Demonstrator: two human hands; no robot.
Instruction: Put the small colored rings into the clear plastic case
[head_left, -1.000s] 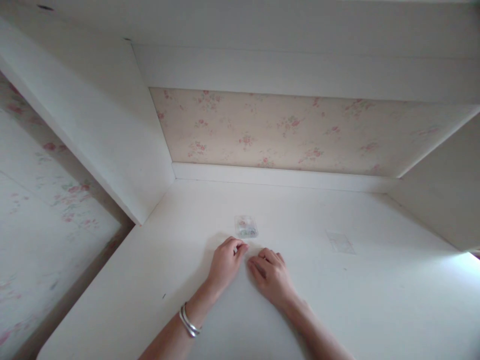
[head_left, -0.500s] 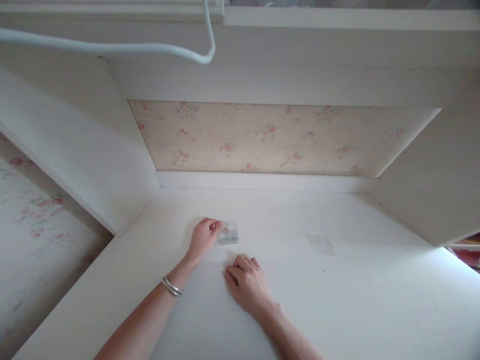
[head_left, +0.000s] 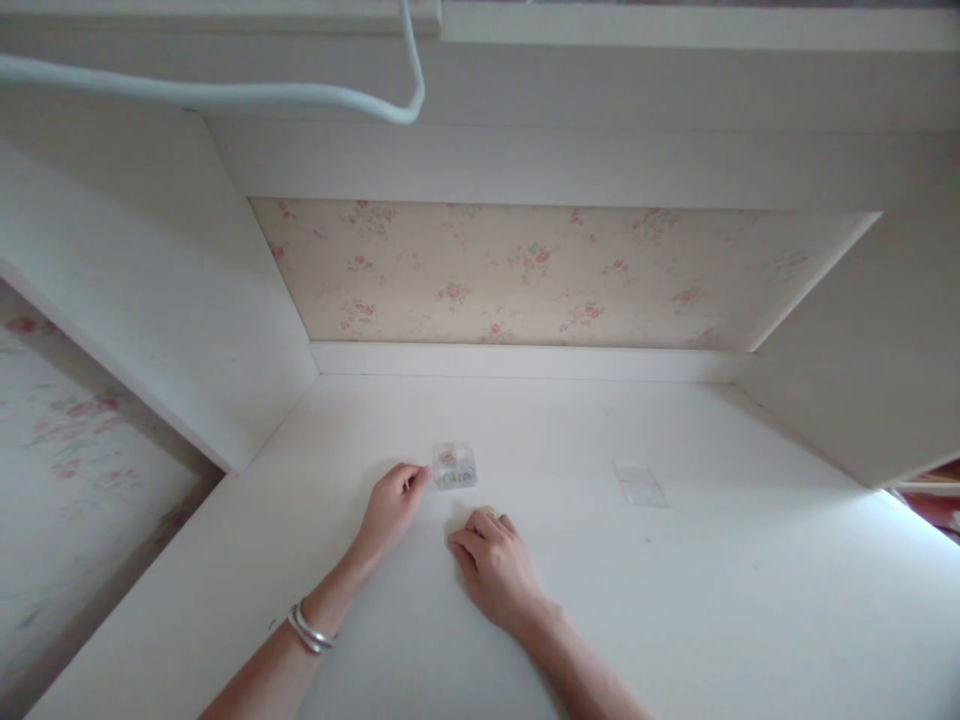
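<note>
A small clear plastic box with compartments lies on the white desktop, a brownish item in one compartment and several dark or silvery bits in another. Just left of it is my left hand, thumb and forefinger pinched together; whatever they hold, if anything, is too small to make out. Two silver bangles circle that wrist. Below the box, my right hand rests on the desktop with fingers curled down. A pale yellowish thing peeks out past its fingertips, mostly hidden.
A clear flat plastic lid lies to the right, with a tiny dark speck near it. White side panels and a flowered back wall enclose the desktop. A white cable crosses the upper left.
My left hand has drawn back from the box, down and to the left, uncovering its left part. My right hand has stayed almost in place.
</note>
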